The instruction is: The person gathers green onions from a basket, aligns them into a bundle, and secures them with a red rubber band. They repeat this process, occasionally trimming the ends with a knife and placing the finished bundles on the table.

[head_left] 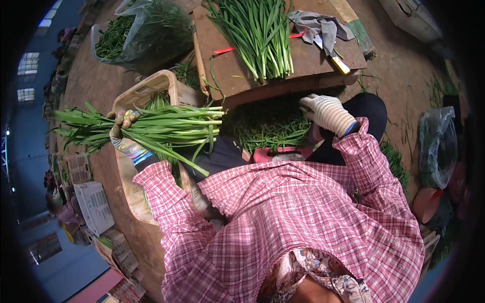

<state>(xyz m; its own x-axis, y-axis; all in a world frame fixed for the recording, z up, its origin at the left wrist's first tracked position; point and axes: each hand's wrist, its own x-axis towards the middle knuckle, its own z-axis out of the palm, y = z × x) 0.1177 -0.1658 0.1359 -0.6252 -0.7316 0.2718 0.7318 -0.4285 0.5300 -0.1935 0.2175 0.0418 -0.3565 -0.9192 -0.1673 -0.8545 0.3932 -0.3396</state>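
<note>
My left hand (127, 127), in a patterned glove, grips a bunch of green garlic chives (174, 123). The bunch lies sideways over the crate, its pale cut ends pointing right and its leaf tips left. My right hand (324, 111), in a striped knit glove, hangs just off the near edge of the wooden board (322, 62) with loosely bent fingers and nothing visible in it. A second pile of garlic chives (261, 41) rests on the board, over red strips (224, 50). To its right lie a grey cloth (322, 28) and a yellow-and-white knife handle (340, 65).
A beige plastic crate (127, 181) holding greens stands at my left. Beyond it sits a clear plastic bag (159, 36) of greens. Loose leaf trimmings (278, 134) cover the floor between my legs. At far right are another plastic bag (437, 147) and a pink container (426, 204).
</note>
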